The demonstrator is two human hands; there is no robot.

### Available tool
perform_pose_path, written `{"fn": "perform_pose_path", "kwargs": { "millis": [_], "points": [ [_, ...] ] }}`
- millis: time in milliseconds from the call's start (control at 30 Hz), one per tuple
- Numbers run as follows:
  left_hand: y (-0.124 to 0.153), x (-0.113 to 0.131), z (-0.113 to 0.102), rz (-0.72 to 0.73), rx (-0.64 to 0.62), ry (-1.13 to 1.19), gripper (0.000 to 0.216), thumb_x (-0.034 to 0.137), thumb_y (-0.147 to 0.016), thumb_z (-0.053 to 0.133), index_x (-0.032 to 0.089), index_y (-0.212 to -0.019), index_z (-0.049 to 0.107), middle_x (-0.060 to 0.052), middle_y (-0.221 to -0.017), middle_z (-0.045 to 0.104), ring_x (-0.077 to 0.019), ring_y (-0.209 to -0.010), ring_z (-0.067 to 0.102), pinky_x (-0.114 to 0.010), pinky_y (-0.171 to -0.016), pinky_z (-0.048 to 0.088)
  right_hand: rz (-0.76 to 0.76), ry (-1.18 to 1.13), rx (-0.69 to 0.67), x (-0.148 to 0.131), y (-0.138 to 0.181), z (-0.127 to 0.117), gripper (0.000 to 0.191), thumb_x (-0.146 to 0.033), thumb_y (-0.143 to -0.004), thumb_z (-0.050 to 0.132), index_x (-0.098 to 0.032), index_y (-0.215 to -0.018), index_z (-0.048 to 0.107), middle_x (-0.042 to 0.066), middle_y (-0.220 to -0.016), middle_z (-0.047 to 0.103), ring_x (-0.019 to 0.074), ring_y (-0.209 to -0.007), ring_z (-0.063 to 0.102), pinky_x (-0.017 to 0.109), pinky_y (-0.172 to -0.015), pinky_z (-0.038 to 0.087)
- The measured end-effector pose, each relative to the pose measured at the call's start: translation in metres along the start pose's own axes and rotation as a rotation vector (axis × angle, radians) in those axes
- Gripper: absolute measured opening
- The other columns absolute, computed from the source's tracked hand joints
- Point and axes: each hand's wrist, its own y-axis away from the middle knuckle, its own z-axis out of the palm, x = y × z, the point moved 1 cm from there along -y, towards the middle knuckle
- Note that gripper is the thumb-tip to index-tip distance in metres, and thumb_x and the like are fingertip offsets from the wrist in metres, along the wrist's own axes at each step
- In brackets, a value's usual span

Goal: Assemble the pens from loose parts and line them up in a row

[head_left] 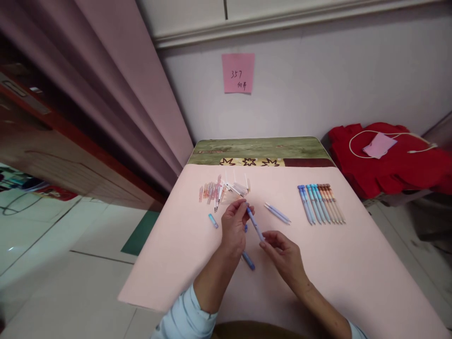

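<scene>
The left forearm (213, 275) slants up and inward from the lower left, bare below a light-blue sleeve (189, 310) that ends partway along it. The left hand (233, 228) reaches farther forward, its thumb and fingers drawn together in a pinch. From the lower right comes the right forearm (323, 306) (only a scrap of its cuff (356, 331) shows). The right hand (286, 259) sits lower, near but apart from the left, fingers bent and thumb meeting forefinger.

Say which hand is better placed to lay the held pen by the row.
Probably the right hand: it holds the near end of the pen and sits closer to the pen row than the left hand.
</scene>
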Motion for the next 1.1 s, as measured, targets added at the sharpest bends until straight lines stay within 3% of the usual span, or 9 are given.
{"fn": "perform_pose_path", "kwargs": {
  "millis": [300,600,800,1100],
  "points": [
    [0.0,0.007,-0.006,0.071,-0.039,-0.095,0.029,0.028,-0.065,0.082,0.015,-0.086,0.066,-0.001,-0.077,0.067,-0.014,-0.068,0.066,-0.034,-0.074,0.054,0.019,0.005,-0.001,-0.007,-0.001,0.013,0.028,-0.047,-0.082,0.069,-0.019,-0.082,0.067,0.005,-0.073,0.07,0.0171,-0.062,0.063,0.025,-0.057,0.052],
    [0.009,0.013,-0.006,0.217,-0.1,-0.206,0.029,0.028,-0.069,0.081,0.016,-0.09,0.066,-0.003,-0.078,0.069,-0.0144,-0.072,0.067,-0.03,-0.072,0.054,-0.099,0.232,0.104,-0.014,-0.006,0.005,0.015,-0.036,-0.082,0.068,-0.021,-0.082,0.071,0.003,-0.076,0.07,0.0169,-0.068,0.064,0.027,-0.065,0.052],
    [0.016,0.015,-0.006,0.207,-0.151,-0.18,0.028,0.029,-0.068,0.081,0.016,-0.087,0.065,-0.002,-0.075,0.07,-0.0146,-0.069,0.068,-0.03,-0.071,0.054,-0.218,0.297,0.185,-0.026,0.009,0.009,0.013,-0.033,-0.084,0.067,-0.021,-0.078,0.069,0.002,-0.073,0.068,0.0156,-0.065,0.063,0.026,-0.065,0.051],
    [0.025,0.021,-0.015,0.196,-0.143,-0.117,0.032,0.032,-0.069,0.082,0.017,-0.092,0.064,-0.002,-0.079,0.071,-0.0141,-0.068,0.068,-0.032,-0.073,0.056,-0.206,0.286,0.166,-0.035,0.016,0.021,0.012,-0.03,-0.082,0.067,-0.021,-0.075,0.066,0.001,-0.071,0.066,0.015,-0.063,0.062,0.026,-0.063,0.05]
  ]
}}
